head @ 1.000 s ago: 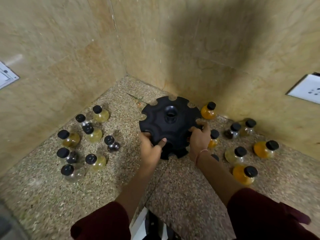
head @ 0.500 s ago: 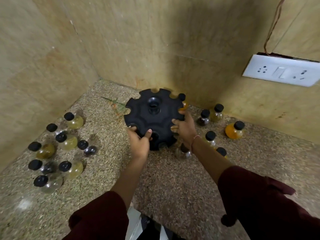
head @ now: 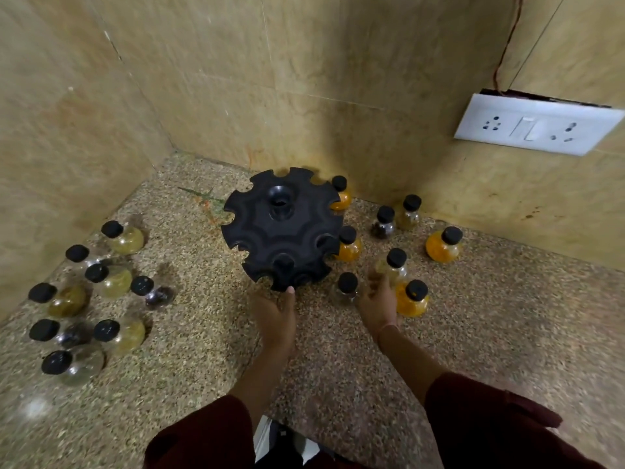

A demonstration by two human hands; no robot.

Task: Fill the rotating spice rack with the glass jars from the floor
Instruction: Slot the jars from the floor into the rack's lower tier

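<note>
Two marble walls (head: 304, 79) corner speckled floor (head: 490, 316)

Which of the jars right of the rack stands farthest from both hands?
The orange-filled jar nearest the wall below the socket plate. It stands alone at the far right; the other right-side jars cluster closer to the right hand.

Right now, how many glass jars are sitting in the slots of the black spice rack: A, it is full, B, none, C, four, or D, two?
B: every notch around the rim of the spice rack shows empty, and the jars stand on the floor on either side of it, such as one yellowish jar on the left and one orange jar on the right.
</note>
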